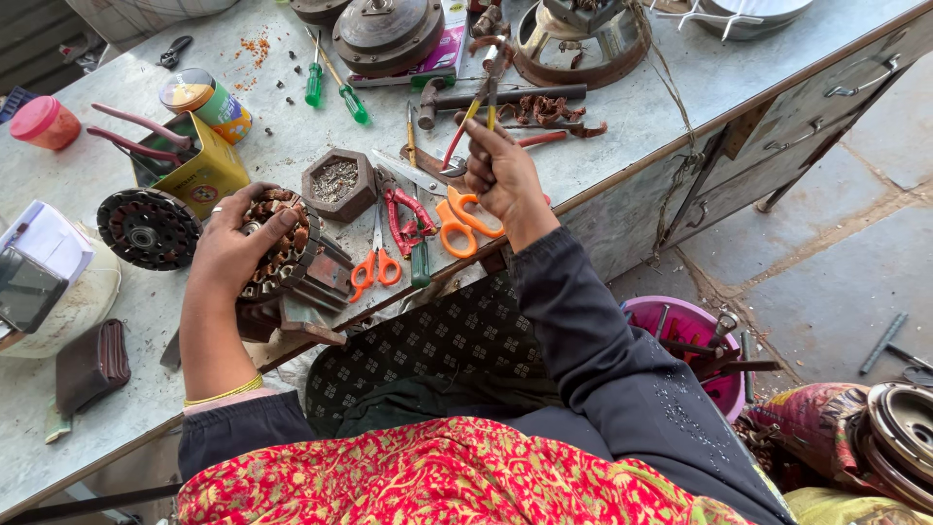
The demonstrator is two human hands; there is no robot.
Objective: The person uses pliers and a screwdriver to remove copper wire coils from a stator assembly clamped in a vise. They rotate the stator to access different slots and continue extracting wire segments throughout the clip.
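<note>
1. While the left hand [231, 248] clasps the motor stator [292, 258] at the tabletop [641, 107] edge, it looks heavy and rigid; hold its steel rim, sparing the copper windings.
2. The right hand [501, 175] has its grip closed on pliers [478, 97], raised above the tabletop.

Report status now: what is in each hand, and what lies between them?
Left hand grips the copper-wound motor stator at the bench edge. Right hand holds yellow-handled pliers raised. Orange scissors and red cutters lie between.
</note>
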